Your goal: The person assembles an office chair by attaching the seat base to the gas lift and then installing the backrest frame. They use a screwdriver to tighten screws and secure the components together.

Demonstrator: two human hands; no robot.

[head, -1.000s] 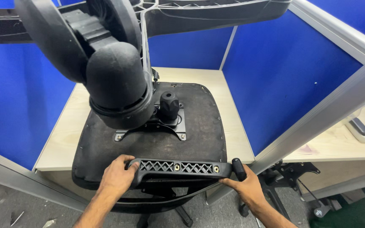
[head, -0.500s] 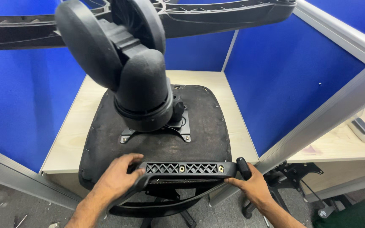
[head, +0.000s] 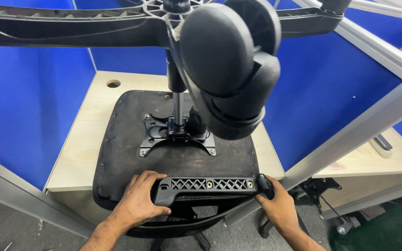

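Both hands on bracket [head: 209, 189], lower centre: left hand [head: 140, 201] curled round its left end, right hand [head: 277, 204] gripping right end. Upturned seat [head: 131, 139] on table [head: 82, 148].

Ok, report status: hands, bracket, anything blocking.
Left hand and right hand grip the ends of the black bracket. Bracket lies on upturned chair seat. Caster wheel looms above, close to camera.

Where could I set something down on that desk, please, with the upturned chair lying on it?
Bare desk runs left of the seat, between it and the blue partition, up to the cable hole. A thinner strip lies right of the seat. The near edge is crowded: left hand and right hand grip the bracket.
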